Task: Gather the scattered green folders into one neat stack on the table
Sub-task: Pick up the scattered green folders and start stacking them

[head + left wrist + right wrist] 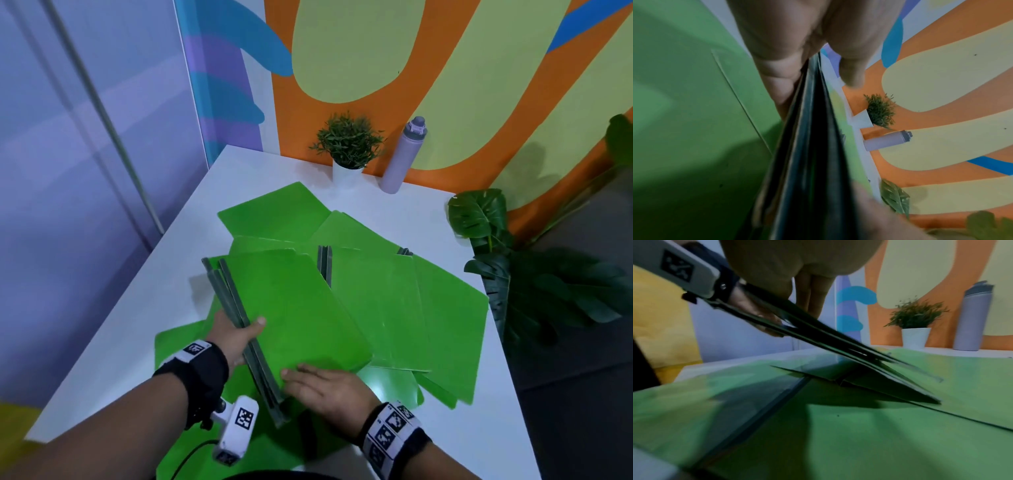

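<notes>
Painted in orange, pale yellow and blue shapes, a mural wall backs the white desk, on which the green folders are spread in an overlapping fan.

At the left of the desk, a gathered bundle of folders is held tilted, its grey spines raised and its far edge resting on the folders beneath, as the right wrist view shows. The left hand is clamped on those spines, thumb on the top cover and fingers underneath. The spines are probably gripped together so that they line up on one side and the bundle can be squared.

Beneath the bundle, at the near edge of the desk, a loose folder lies flat; it seems to be the next one to be collected.

Further right, the right hand is laid flat on the near corner of the bundle's top cover, fingers straight and together, nothing gripped. This looks like a steadying press that stops the covers sliding.

To the right, more scattered folders lie flat at varied angles, some with spines showing, so the task appears only partly done.

Along the wall, a small potted plant and a lilac water bottle stand well apart from the folders, and large-leaved plants rise beside the desk's right edge.
</notes>
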`<state>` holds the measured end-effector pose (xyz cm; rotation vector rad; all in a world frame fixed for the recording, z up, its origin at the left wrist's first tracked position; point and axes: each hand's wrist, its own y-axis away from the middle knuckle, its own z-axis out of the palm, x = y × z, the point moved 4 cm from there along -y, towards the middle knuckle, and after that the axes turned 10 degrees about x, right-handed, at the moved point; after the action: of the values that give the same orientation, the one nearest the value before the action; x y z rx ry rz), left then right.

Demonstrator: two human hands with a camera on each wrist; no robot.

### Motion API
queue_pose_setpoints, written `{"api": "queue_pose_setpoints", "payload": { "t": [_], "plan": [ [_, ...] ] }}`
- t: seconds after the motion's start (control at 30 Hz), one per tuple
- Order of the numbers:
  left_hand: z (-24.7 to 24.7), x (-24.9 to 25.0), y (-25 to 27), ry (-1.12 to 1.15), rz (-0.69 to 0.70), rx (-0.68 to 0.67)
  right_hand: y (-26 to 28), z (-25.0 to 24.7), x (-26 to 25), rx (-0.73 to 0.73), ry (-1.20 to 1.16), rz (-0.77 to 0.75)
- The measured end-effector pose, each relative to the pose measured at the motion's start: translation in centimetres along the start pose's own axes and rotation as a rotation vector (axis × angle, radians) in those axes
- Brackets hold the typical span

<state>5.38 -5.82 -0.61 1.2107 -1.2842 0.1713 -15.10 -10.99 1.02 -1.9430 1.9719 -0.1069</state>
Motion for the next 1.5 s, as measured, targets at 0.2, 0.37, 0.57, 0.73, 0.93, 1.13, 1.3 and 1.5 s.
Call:
{"api": "queue_pose_setpoints", "payload": {
  "t": [0.2,0.37,0.57,0.73,0.93,1.13,1.3,1.5],
  "plan": [
    [0.1,1.9,0.5,-0.096,0.211,0.01,1.3,-1.8,5.9,0.107,-0.123,0.681],
    [1.6,2.5,1.5,-0.175,0.304,-0.207,4.5,-4.5,11.0,0.289,-0.668,1.423],
    [4.7,0.6,1.5,-0.686,0.386,-0.237,7.6,-4.9,11.8,0.543,-0.839,1.664],
    [3.3,-4.3,-1.8,-1.2,0.388,-0.278,9.2,-6.6,12.5,0.705,-0.728,1.714],
    [-2.6,-4.2,-3.3,-1.465,0.283,-0.027,12.0,-8.5,14.4,0.785,-0.611,1.769],
    [-2.4,-2.8,-2.3,-1.346,0.398,0.093,11.0,-8.0,14.4,0.751,-0.605,1.747],
    [1.9,-3.9,-1.4,-1.301,0.382,0.045,9.8,-7.1,13.8,0.702,-0.655,1.731],
    [4.0,-5.3,-1.4,-1.34,0.233,-0.007,9.3,-6.9,13.6,0.713,-0.701,1.708]
  ]
}}
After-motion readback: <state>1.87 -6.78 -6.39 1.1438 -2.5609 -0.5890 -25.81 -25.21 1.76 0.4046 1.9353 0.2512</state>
